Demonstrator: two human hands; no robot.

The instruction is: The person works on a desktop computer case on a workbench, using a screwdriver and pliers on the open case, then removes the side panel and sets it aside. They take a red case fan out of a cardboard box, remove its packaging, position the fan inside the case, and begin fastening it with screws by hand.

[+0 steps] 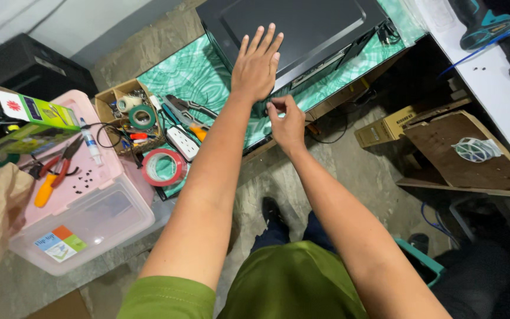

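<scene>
A black flat-panel screen [308, 29] lies face down on a green patterned tabletop [193, 77]. My left hand [257, 62] rests flat on the near edge of its back, fingers spread. Just below it, my right hand [286, 121] pinches something small at the screen's lower edge; the pinched item is too small to tell. Both forearms reach out from my green shirt.
A cardboard box [130, 112] of tape rolls and small tools, pliers [187, 112], a white power strip [182, 142] and a red tape roll [164, 167] sit left of my hands. A pink plastic bin [98, 207] stands further left. Cardboard boxes [385, 127] and a wooden board [464, 150] are at right.
</scene>
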